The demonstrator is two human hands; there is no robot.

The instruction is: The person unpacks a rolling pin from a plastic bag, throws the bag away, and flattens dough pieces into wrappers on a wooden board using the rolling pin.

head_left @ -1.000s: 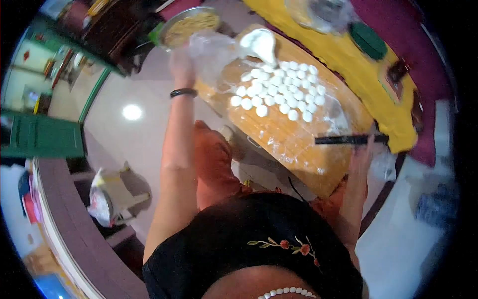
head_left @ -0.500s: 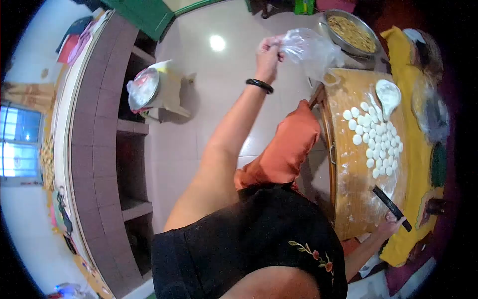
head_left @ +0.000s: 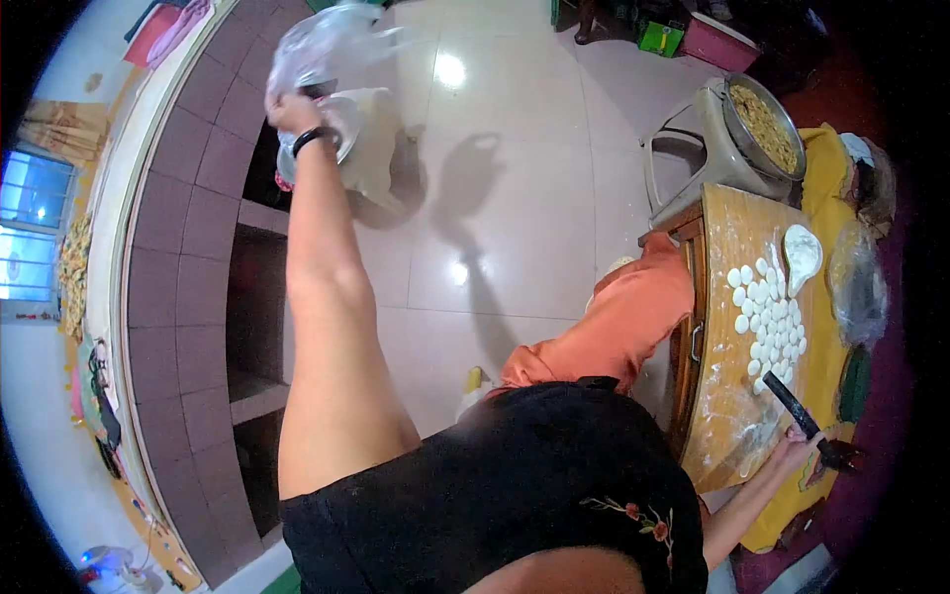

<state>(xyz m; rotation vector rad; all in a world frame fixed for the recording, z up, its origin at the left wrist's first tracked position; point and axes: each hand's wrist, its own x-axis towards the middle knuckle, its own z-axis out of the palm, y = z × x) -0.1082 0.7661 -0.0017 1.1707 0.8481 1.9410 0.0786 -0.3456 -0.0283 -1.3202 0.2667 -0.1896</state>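
My left hand [head_left: 294, 114], at the end of an outstretched arm, grips a clear plastic bag [head_left: 332, 45] that billows above a pale stool [head_left: 371, 139]. A bowl on that stool is mostly hidden behind the hand and bag. On the right, my right hand [head_left: 795, 447] is closed around a dark, narrow, flat bar [head_left: 790, 401], held over the near part of a floured wooden tabletop [head_left: 727, 406]. Beyond the bar lie many small white dough rounds [head_left: 768, 315]. Beside them rests a white scoop [head_left: 803, 255] with flour in it.
A metal bowl [head_left: 729, 111] of chopped filling sits on a grey plastic stool [head_left: 683, 148] beyond the table. Yellow cloth [head_left: 823, 188] runs along the table's far side. A tiled counter [head_left: 163, 297] with open shelves lines the left. Tiled floor [head_left: 515, 257] lies between.
My left hand has swung left with the plastic bag, from near the filling bowl to the stool by the counter. My view has turned left. The right hand still holds the dark bar.
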